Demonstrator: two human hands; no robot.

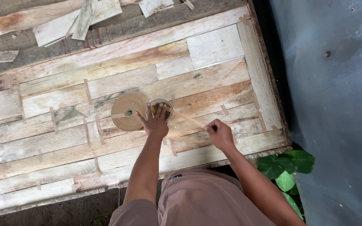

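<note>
We see two hands at work on one big wooden board [214, 46] made of many thin wood pieces joined side by side. Lots of short brown tape bits [88, 91] hold the pieces together; there are too many to count well.

One big roll of brown tape [124, 109] lies flat on the board. Just beside it, on its right, sits one small round bowl [163, 107]. The left hand [156, 122] is open, with fingers spread, and it presses down right by the roll and over the bowl. The right hand [219, 133] is closed, pinching the end of one long strip of tape [187, 118]. The strip runs from the bowl to that hand.

Loose wood scraps [70, 21] lie past the board. One green plant [285, 167] grows by the gray floor [340, 92].
</note>
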